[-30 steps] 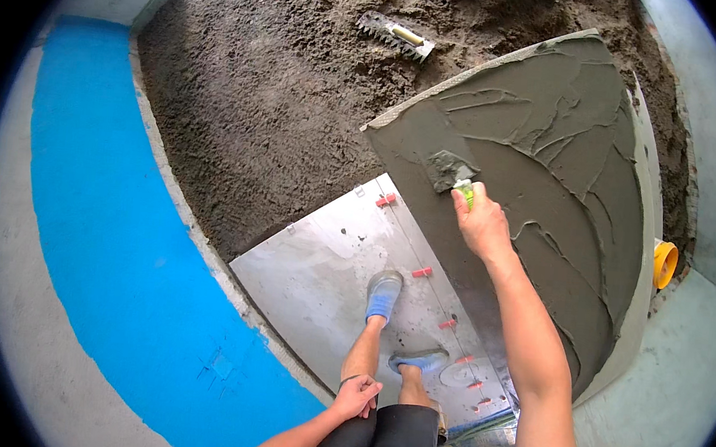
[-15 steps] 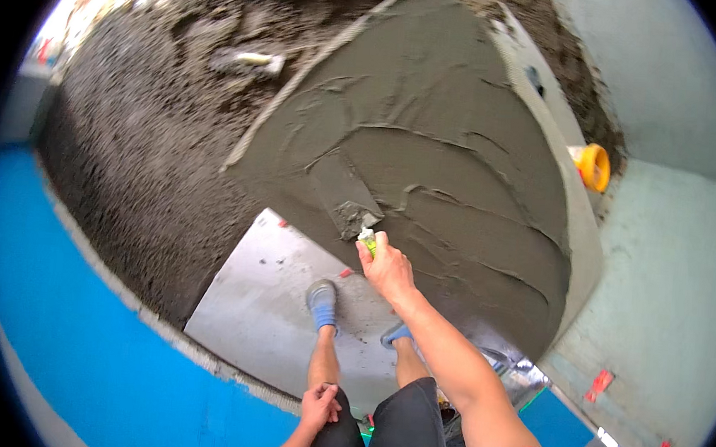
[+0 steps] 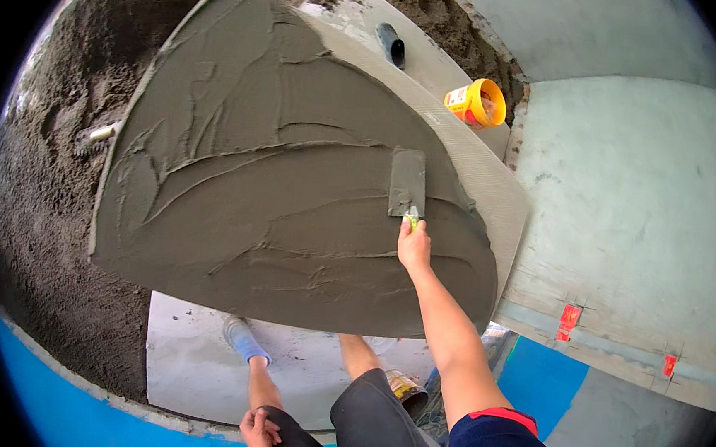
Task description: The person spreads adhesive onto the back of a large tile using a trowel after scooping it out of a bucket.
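Note:
My right hand [image 3: 414, 246] grips the yellow-green handle of a plastering trowel [image 3: 408, 175]. The trowel's rectangular blade lies flat on the wet grey mortar [image 3: 309, 212], toward its right side. Ridges and curved tool marks run across this mortar, which coats most of a large pale slab [image 3: 481, 178] with a finely ribbed surface showing at the right edge. My left hand [image 3: 259, 433] rests empty at my left knee, its fingers loosely bent and a little apart.
A yellow bucket [image 3: 476, 103] and a dark pipe end [image 3: 390, 45] stand beyond the slab. Rough brown sand [image 3: 35, 217] lies left, with a pale-handled tool [image 3: 103, 132] on it. Beneath my feet is a light board [image 3: 191, 353]. Red clips [image 3: 569, 321] sit along the right-hand panels.
My view has turned, so the slab sits further left and the bucket shows fully. The trowel has moved from the mortar's near left part to its right side. My left hand stays by my knee.

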A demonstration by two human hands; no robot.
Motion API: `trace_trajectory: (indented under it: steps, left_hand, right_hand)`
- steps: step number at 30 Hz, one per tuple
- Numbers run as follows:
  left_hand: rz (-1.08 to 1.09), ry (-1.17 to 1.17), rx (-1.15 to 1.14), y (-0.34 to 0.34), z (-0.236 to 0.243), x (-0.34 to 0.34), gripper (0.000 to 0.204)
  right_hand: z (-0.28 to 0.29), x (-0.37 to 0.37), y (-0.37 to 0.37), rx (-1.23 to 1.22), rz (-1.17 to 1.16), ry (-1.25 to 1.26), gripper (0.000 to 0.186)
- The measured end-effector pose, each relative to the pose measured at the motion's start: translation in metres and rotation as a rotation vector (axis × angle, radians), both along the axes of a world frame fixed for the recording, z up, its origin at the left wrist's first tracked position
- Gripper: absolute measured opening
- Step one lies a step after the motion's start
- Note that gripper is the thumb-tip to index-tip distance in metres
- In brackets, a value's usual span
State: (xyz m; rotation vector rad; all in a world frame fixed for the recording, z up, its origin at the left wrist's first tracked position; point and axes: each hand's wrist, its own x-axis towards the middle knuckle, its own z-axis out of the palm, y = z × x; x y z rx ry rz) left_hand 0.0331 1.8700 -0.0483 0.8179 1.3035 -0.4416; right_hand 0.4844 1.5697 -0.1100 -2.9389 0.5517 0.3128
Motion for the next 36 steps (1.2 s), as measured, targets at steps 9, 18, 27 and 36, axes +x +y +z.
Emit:
trace_trajectory:
  steps: [9, 18, 27, 36]
  left_hand:
    - [-0.274, 0.147, 0.087, -0.062, 0.037, 0.075, 0.025]
    - [-0.478, 0.338, 0.08, -0.1, 0.004, 0.079, 0.033]
    - [-0.622, 0.406, 0.16, -0.105, 0.012, 0.08, 0.034]
    - [-0.775, 0.467, 0.155, -0.108, 0.014, 0.098, 0.029]
  right_hand:
    - [0.008, -0.004, -0.185, -0.022, -0.227, 0.015, 0.045]
    - [-0.007, -0.001, -0.394, 0.024, -0.477, -0.048, 0.048]
    - [0.006, -0.052, -0.437, 0.785, -1.318, -0.143, 0.044]
    - [0.016, -0.085, -0.269, 0.991, -0.835, -0.002, 0.049]
